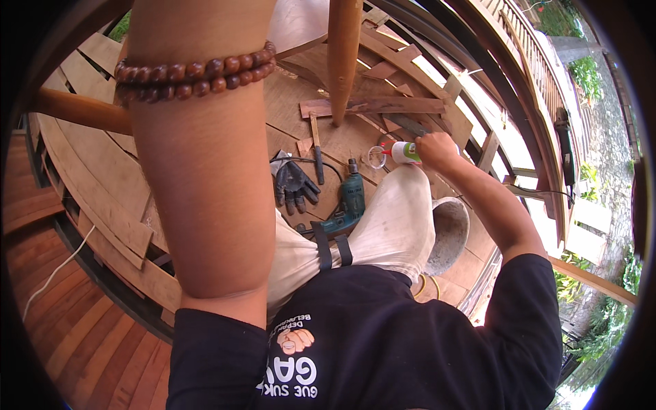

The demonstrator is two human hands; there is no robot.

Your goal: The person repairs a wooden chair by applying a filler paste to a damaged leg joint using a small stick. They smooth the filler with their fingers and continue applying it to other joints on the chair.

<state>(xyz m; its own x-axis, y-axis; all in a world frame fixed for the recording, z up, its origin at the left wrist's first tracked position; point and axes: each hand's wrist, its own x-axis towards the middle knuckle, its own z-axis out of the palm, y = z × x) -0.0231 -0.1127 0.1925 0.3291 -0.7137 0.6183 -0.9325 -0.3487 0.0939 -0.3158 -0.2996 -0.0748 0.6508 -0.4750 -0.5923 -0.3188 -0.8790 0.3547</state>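
My right hand (437,152) is closed round a white and green bottle (404,153) with a red nozzle. The bottle lies nearly sideways above my knee, its nozzle pointing left at the rim of a small clear plastic cup (376,158). Across the left of the view my left forearm (205,184), with a double string of brown beads (195,70), stretches up past the top edge, so the left hand is out of sight. Between the two arms, a teal corded drill (352,195) rests on the boards by my leg.
Near the drill lie a dark work glove (294,184) and a hammer (318,152). A reddish plank (403,105) and wood scraps are farther off. A round wooden leg (344,58) comes down from the top. A grey bucket (451,236) stands right of my knee.
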